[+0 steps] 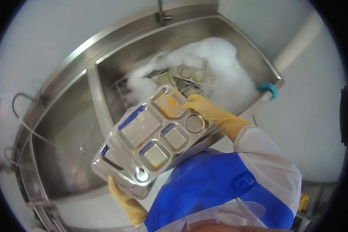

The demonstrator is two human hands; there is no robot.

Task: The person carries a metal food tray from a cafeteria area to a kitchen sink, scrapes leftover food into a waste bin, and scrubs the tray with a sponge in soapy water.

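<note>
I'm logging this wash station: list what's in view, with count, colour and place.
Held trays: at least two, silver, between the hands.
Food residue: several spots, orange-yellow, top tray.
Sink trays: count unclear, silver, amid foam.
Foam: one mass, white, right basin.
Sink: one two-basin, steel grey, beyond held trays.
Faucet: one, grey, far sink edge.
Bent pipes: two, grey, far left.
Teal item: one, right sink rim.
Dark object: one, black, right edge.
Apron: one, blue, person's front.
Right sleeve: one, white, right arm.
Left hand: one, yellow-gloved, trays' lower-left edge.
Right hand: one, yellow-gloved, trays' upper-right edge.
</note>
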